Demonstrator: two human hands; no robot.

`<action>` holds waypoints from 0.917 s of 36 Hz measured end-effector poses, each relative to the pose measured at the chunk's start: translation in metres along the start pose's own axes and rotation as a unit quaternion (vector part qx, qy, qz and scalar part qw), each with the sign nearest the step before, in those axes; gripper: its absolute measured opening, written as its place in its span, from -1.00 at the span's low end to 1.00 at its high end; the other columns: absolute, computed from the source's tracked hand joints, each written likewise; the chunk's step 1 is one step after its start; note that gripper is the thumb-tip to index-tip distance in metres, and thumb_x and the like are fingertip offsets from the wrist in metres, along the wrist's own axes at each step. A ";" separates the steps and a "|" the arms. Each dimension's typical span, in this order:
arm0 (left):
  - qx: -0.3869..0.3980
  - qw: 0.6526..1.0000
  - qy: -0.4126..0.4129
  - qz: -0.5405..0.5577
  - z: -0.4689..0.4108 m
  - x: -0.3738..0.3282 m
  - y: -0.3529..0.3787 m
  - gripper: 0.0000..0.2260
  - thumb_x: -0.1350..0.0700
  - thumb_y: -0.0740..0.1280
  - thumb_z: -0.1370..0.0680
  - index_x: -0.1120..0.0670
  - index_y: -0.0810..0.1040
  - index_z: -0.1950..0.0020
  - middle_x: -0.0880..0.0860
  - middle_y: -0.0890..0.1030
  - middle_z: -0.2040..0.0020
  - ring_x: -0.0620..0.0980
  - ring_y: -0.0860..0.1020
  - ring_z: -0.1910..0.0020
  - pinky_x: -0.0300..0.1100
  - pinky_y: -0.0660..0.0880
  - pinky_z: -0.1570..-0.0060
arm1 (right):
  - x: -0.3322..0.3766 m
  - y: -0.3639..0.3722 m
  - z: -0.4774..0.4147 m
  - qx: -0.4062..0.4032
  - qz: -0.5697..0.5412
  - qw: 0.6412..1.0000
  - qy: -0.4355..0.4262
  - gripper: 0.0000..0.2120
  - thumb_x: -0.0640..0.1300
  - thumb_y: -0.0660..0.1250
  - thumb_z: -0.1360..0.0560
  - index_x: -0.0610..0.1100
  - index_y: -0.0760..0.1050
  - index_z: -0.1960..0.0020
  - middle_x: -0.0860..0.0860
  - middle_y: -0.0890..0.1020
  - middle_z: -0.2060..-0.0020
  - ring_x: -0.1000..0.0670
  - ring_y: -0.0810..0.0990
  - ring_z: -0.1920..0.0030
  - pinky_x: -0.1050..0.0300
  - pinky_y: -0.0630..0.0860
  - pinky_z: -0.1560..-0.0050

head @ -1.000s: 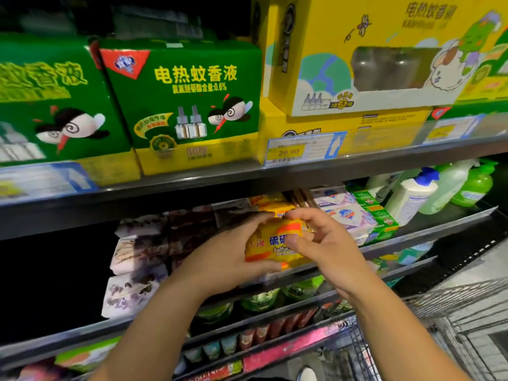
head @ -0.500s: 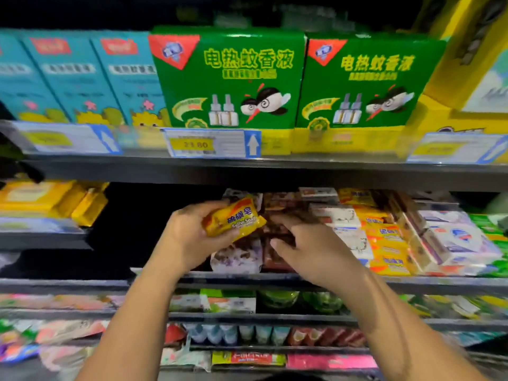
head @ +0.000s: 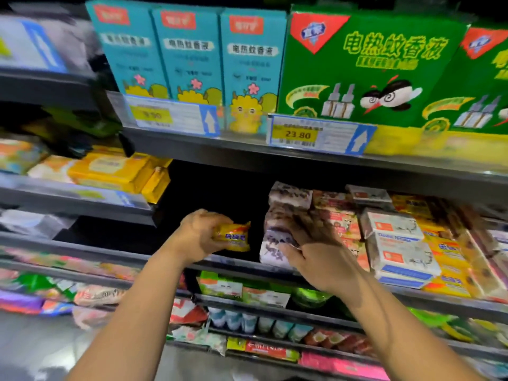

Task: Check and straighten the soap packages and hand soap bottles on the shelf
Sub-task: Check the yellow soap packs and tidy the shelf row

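The left hand [head: 196,235] hides one end of the yellow soap pack [head: 235,238]. The right hand [head: 321,259] covers some purple soap packs [head: 271,242]. The left price tag [head: 165,116] is too blurry to read.

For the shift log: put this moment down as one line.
left hand: holds yellow soap packet | right hand: rests on purple-white soap stack | shelf: dark gap left of stack
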State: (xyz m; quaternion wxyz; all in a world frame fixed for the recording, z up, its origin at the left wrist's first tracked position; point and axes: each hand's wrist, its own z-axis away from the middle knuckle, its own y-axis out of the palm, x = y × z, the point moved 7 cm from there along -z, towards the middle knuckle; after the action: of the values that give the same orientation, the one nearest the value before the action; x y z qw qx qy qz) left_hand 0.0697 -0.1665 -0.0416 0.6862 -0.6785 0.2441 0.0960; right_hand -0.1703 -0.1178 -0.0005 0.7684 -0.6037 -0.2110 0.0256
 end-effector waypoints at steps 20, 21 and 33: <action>0.123 0.988 -0.076 -0.059 0.017 0.010 0.016 -0.60 -0.21 0.20 -0.62 -0.34 0.29 -0.47 -0.17 0.19 -0.56 -0.03 0.09 -0.57 0.10 0.11 -0.49 | -0.019 0.016 -0.015 -0.064 0.073 0.994 -0.044 -0.33 0.35 -0.28 -0.56 0.14 -0.06 -0.61 0.07 -0.07 -0.62 -0.01 -0.19 -0.60 0.03 -0.28 -0.57; 0.115 0.989 -0.077 -0.059 0.016 0.008 0.015 -0.60 -0.20 0.22 -0.62 -0.35 0.29 -0.46 -0.17 0.19 -0.56 -0.02 0.10 -0.56 0.09 0.12 -0.48 | -0.020 0.017 -0.016 -0.063 0.077 0.994 -0.041 -0.31 0.36 -0.29 -0.55 0.14 -0.06 -0.61 0.06 -0.06 -0.62 -0.02 -0.18 -0.61 0.00 -0.24 -0.58; -0.026 0.999 0.026 -0.019 -0.006 -0.100 -0.014 -0.74 0.02 0.36 -0.59 -0.04 0.61 -0.27 -0.06 0.61 -0.22 -0.05 0.55 -0.23 -0.31 0.38 -0.17 | -0.029 -0.056 0.007 -0.087 0.051 0.995 0.017 -0.59 0.23 0.13 -0.61 0.23 0.35 -0.43 0.05 0.56 -0.27 -0.10 0.51 -0.27 0.13 0.41 -0.03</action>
State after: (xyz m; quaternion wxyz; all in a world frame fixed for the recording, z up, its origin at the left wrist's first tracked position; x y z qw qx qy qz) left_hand -0.0112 -0.1538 0.0176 0.6632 -0.7032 0.2461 0.0712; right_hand -0.2110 -0.1350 0.0447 0.7138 -0.6789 -0.1682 0.0359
